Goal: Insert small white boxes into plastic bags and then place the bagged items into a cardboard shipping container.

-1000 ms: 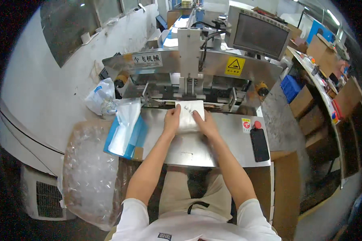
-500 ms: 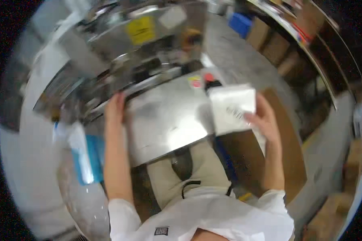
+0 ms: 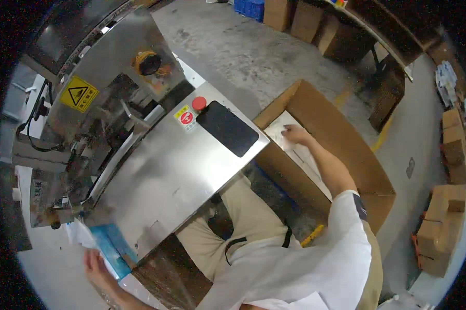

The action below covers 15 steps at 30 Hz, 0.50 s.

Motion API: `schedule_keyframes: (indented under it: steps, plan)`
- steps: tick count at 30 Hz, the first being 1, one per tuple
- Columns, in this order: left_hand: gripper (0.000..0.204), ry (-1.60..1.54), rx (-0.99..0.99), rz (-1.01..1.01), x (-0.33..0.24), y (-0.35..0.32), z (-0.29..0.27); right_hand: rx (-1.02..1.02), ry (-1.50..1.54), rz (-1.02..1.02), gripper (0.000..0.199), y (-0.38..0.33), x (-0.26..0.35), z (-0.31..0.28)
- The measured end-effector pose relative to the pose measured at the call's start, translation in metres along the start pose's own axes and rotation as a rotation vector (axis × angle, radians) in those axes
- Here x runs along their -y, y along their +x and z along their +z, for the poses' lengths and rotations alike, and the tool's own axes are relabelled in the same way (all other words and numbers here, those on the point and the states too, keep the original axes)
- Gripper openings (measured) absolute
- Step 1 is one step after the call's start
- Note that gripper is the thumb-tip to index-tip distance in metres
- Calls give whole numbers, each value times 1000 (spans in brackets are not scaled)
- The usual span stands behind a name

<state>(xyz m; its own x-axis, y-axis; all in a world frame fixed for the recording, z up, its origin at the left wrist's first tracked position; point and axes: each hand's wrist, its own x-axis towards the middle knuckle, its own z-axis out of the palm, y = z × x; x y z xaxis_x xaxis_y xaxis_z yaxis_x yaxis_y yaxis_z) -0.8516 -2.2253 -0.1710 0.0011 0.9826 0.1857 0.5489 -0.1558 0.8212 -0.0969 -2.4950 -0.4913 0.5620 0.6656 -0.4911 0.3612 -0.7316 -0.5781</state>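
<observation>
1. My right hand (image 3: 295, 134) lies flat on the white packet (image 3: 290, 142) inside the cardboard box (image 3: 347, 155), pressing it down.
2. My left hand (image 3: 96, 263) grips the blue sheets (image 3: 109, 250) beside the box-side machine's steel surface (image 3: 176, 175).

White flat packet (image 3: 290, 140) lying flat inside the open brown cardboard box (image 3: 347, 155), near its far corner, touched from above by the right hand (image 3: 295, 134), blue-and-clear packets (image 3: 109, 248) stacked at the near left edge of the steel table (image 3: 176, 175), left hand (image 3: 96, 263) on them
</observation>
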Motion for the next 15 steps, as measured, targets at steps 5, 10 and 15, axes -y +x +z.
schedule_keyframes:
  steps: [5, 10, 15]
  plan:
    - [51, -236, -362, -298, 168, 13, -185, -158, 305, -213, 50, 43, -5, 25]
    - [59, 535, 49, 37, 201, -9, -203, -353, -15, -252, 43, 30, 49, 22]
    - [59, 393, -185, 68, 116, 85, -102, -223, 98, -389, 34, -32, 72, -21]
